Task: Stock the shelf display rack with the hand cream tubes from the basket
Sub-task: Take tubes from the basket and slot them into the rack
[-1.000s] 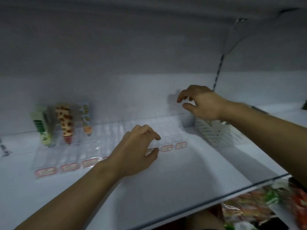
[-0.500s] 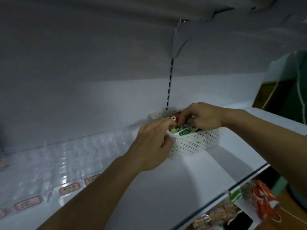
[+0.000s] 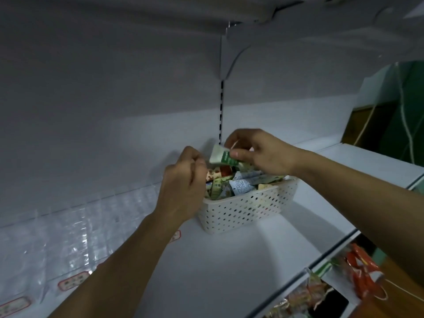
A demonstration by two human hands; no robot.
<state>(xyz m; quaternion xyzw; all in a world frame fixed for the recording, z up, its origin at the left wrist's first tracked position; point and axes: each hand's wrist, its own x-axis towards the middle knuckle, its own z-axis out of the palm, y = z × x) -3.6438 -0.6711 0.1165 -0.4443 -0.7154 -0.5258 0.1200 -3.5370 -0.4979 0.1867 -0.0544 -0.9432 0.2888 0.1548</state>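
Our right hand (image 3: 263, 154) pinches a green-and-white hand cream tube (image 3: 223, 158) just above the basket (image 3: 243, 210); our left hand (image 3: 185, 177) curls beside it, contents unclear. Basket remains full, clear display rack (image 3: 75, 228) slots left of it empty.

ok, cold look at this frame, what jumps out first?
The right hand pinching a white and green tube just above the white perforated basket, mid-frame on the shelf. The left hand is curled at the basket's left rim; whether it holds anything cannot be told. At lower left, a clear display rack with red price labels along its front.
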